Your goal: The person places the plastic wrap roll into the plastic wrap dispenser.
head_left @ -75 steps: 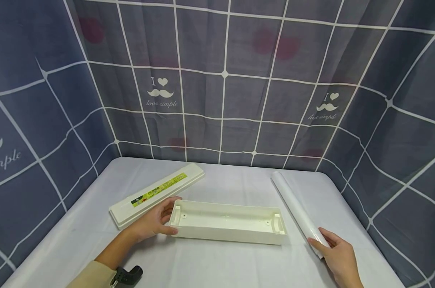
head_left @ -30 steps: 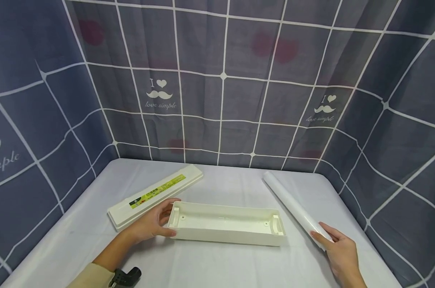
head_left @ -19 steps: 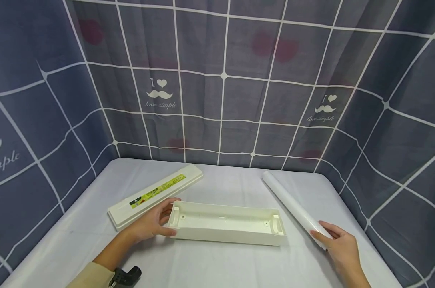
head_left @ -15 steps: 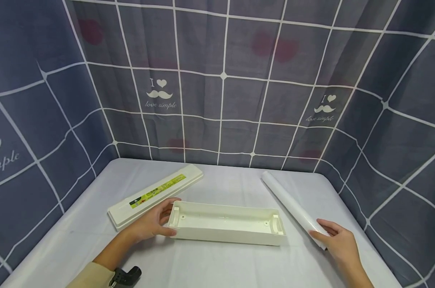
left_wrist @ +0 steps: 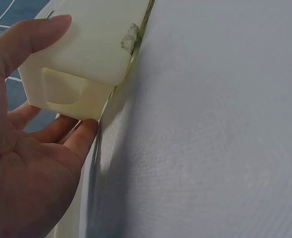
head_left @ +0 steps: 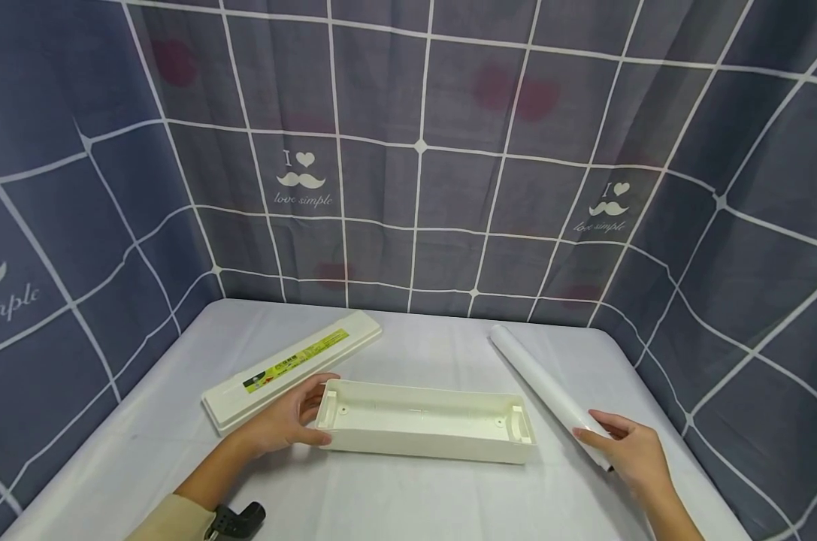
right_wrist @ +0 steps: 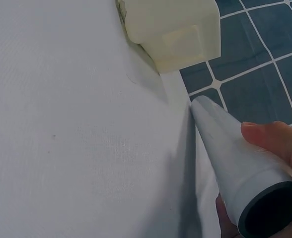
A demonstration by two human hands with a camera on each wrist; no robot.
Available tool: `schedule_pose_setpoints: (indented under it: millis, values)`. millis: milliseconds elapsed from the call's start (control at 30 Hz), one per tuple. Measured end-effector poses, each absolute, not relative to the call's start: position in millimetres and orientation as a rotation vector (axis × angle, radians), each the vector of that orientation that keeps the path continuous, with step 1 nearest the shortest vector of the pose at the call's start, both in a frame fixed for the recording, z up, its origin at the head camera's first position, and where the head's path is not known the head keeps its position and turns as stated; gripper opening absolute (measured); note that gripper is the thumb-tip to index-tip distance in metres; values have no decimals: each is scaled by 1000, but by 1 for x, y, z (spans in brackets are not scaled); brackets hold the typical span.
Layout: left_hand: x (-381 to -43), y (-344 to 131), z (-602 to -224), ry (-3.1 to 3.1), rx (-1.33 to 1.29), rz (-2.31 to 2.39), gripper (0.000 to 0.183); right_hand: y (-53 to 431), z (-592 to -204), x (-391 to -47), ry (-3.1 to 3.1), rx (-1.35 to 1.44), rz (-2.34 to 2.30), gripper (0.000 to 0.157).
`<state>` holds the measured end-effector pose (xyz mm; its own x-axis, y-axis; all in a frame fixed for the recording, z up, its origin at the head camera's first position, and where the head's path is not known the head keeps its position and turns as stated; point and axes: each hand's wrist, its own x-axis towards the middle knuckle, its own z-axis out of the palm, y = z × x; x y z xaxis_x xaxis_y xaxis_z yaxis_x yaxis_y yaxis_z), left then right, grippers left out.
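A cream open-topped plastic box (head_left: 422, 443) stands on the white-covered table. My left hand (head_left: 286, 421) grips its left end, thumb on the front face; in the left wrist view the fingers curl under the end of the box (left_wrist: 86, 44). To the right lies a white roll of cling film (head_left: 540, 387), slanting away from me. Thumb and fingers of my right hand (head_left: 638, 454) hold the roll's near end. Its hollow dark core shows in the right wrist view, where the roll (right_wrist: 230, 153) is apart from the box.
A long cream lid (head_left: 343, 323) with a green label lies at the back left, behind my left hand. A dark checked curtain (head_left: 381, 180) encloses the table at the back and both sides.
The roll's far end has swung a little left, and my right hand has shifted slightly with it. My left hand and the box have stayed in place.
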<state>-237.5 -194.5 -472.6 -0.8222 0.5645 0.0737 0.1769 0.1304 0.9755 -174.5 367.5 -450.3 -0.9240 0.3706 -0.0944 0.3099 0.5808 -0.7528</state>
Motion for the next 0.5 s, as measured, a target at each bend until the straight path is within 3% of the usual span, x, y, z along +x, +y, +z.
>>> schedule_pose_setpoints:
  millis: [500]
  values:
    - [-239,-194,-474,2104,729,1733,103,368,-443,-176,-2606,-488,1424,79]
